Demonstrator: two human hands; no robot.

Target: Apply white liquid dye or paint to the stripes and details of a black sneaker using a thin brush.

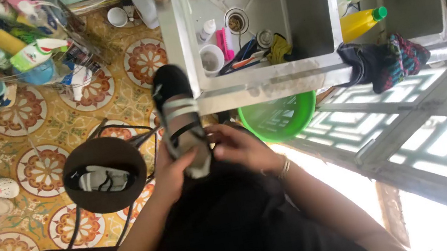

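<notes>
Both hands grip black-and-white sandal (180, 120): left hand (168, 174) underneath, right hand (239, 147) at strap.

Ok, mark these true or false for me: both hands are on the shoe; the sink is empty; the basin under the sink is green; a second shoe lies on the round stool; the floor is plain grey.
1. Both the left hand and the right hand hold the black shoe. True.
2. The sink is empty. False: it holds brushes, a cup and a bottle.
3. The basin under the sink is green. True.
4. A second shoe lies on the round stool. True.
5. The floor is plain grey. False: it has patterned yellow tiles.
</notes>
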